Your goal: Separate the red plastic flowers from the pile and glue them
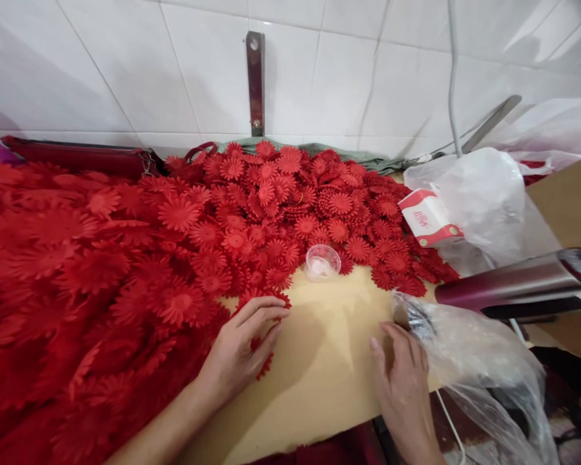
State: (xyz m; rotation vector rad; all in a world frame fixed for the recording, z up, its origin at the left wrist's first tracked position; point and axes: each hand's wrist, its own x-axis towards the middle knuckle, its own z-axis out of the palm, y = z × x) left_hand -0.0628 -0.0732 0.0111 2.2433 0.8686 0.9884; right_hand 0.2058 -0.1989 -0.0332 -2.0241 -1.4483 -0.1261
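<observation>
Hands occupy the near edge of a tan work surface (319, 361). Left hand (239, 352) lies palm down with fingers curved over a red fabric flower (261, 361), whose fringed petals show beneath the palm and between the fingers; the hand covers the flower loosely rather than pinching it, at the rim of the nearest red heap. Right hand (401, 381) rests flat, fingers extended and holding nothing, its fingertips touching the crumpled edge of a clear plastic bag (469, 368) just to its right. Beyond the hands, a small clear cup (322, 261) stands on the bare surface, touching the flower pile (271, 200), a dense mass of daisy-like red blooms spreading left and back to the wall. Farther right, a white plastic bag (484, 200) holds a red-and-white carton (428, 219). White wall tiles (174, 71) close the scene.
</observation>
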